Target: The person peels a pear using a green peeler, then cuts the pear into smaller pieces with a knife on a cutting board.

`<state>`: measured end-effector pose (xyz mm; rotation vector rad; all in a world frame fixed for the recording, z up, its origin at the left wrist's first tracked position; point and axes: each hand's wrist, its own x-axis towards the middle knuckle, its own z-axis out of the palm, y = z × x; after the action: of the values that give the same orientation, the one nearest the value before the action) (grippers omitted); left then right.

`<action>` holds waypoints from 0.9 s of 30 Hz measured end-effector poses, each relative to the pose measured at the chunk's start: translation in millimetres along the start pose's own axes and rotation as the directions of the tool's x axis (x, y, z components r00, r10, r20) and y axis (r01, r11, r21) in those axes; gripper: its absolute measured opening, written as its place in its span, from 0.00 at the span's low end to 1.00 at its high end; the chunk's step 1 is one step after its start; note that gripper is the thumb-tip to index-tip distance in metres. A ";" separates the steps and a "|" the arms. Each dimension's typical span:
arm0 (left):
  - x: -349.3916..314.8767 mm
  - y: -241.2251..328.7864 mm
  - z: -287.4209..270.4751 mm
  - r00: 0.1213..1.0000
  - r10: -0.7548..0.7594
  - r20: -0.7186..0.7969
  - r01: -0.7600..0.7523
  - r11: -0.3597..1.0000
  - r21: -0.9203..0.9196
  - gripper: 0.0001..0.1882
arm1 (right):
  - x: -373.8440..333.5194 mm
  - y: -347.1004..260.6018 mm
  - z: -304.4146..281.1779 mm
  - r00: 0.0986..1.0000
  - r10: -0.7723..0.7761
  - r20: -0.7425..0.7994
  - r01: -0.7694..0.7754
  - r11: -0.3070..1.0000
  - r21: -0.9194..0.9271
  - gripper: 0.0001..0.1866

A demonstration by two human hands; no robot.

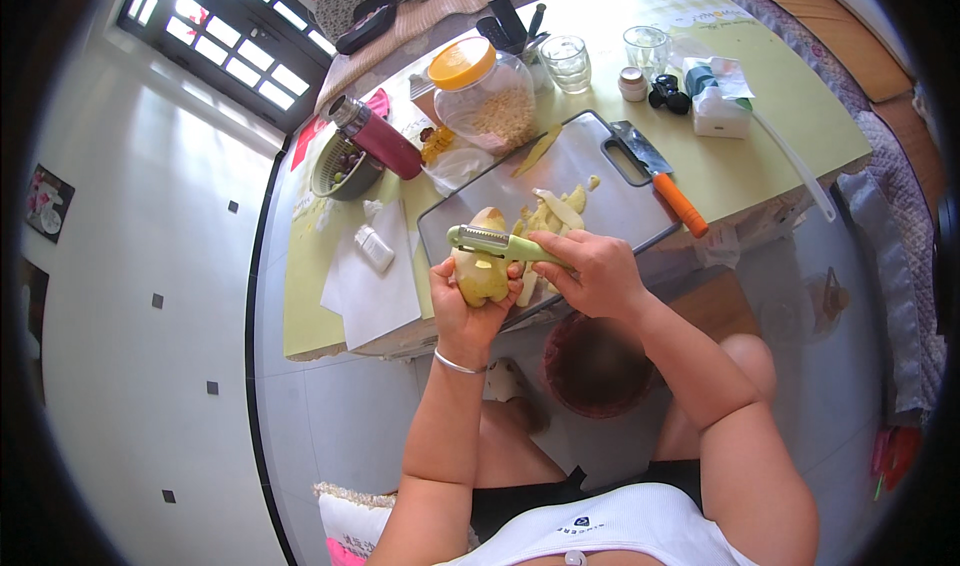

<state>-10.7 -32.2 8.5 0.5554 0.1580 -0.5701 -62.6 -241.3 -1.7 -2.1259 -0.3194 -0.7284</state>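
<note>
My left hand [468, 316] is wrapped round a partly peeled pear [482, 284], holding it above the near edge of the table. The pear's upper part is pale and bare, while yellow-green skin shows lower down. In my right hand [605, 274] is the handle of a light green peeler [515, 248]. Its head lies across the pear, at the upper part. Behind my hands is a grey-rimmed cutting board [465, 211] with a pile of pear peelings [555, 211]. A longer strip of peel [538, 152] lies further back on it.
A knife [660, 174] with an orange handle rests at the board's right edge. Behind the board stands a jar [490, 101] with an orange lid. A red thermos [378, 138] leans by a bowl [340, 171] of fruit. Below the table sits a dark red bin [560, 366].
</note>
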 end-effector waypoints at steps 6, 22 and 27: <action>-5.6 -3.4 2.7 0.992 0.016 0.124 -0.018 1.000 0.015 0.35 | 5.3 16.2 -3.5 0.993 0.112 -0.044 -0.113 0.993 -0.043 0.17; -13.7 12.6 1.6 0.986 0.094 0.135 -0.090 0.995 -0.033 0.39 | 3.3 4.8 -1.3 0.981 0.065 -0.186 -0.120 0.944 -0.307 0.20; -8.3 8.3 -4.9 0.985 -0.024 0.169 0.074 0.954 -0.292 0.38 | 1.3 -8.4 5.5 0.986 -0.044 -0.162 0.062 0.992 0.108 0.19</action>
<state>-13.0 -19.8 10.6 0.2110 0.0992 -0.6248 -63.3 -231.8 1.8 -1.9462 -0.3239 -0.8854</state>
